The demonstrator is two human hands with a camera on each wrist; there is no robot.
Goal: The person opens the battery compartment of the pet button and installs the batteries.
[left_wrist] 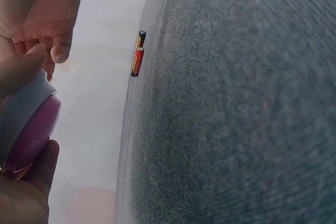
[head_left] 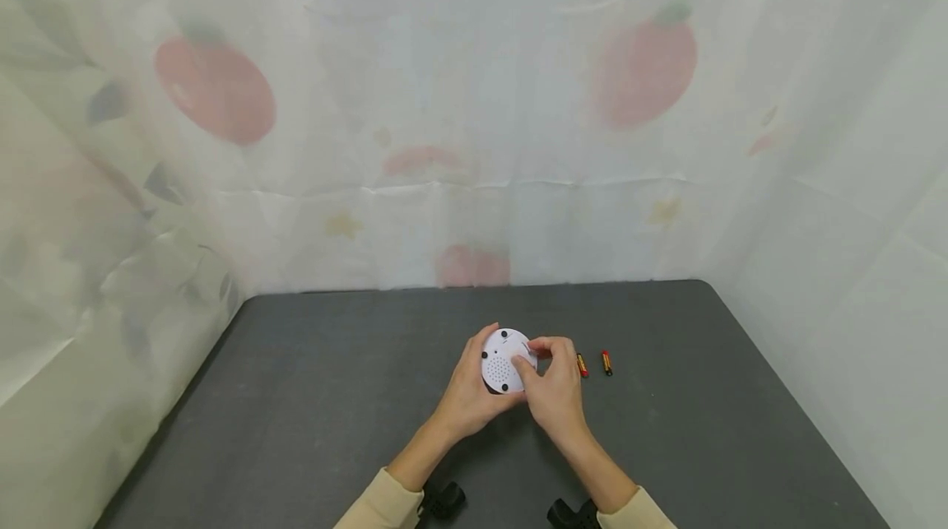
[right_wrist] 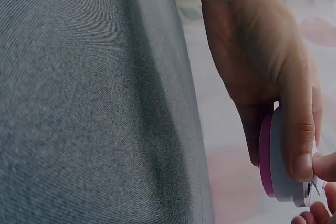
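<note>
A: White plastic with a pink underside: from the head view that is the disc (head_left: 504, 361), a round gadget held up over the grey table (head_left: 311, 397), its pale back dotted with small holes and two dark spots. The left hand (head_left: 465, 394) cups it from about 8 o'clock, fingers curled round the rim. The right hand (head_left: 551, 387) comes in from 4 o'clock, fingertips pinching at the disc's right edge, where a small flap seems to sit.

B: And the risk?

A: Two batteries (head_left: 594, 364) lie at 3 o'clock of the hands, near but apart. I judge a slipping flap could drop and knock them rolling. They are round and the table is bare there.

B: The left wrist view?

A: The disc (left_wrist: 27, 124) shows edge-on at 8 o'clock, white over magenta, gripped between thumb and fingers of the left hand (left_wrist: 23, 192). The right hand's fingertips (left_wrist: 59, 51) hover at 11 o'clock. The batteries (left_wrist: 137, 54) lie end to end near the table's far edge. A roll that way could lose them, I think.

B: Right wrist?

A: The left hand (right_wrist: 262, 72) clamps the disc (right_wrist: 275, 161) at 4 o'clock, thumb along the rim. A tight squeeze on thin plastic might jam the flap. Only the right hand's fingertips (right_wrist: 326, 166) show, touching the corner.
</note>
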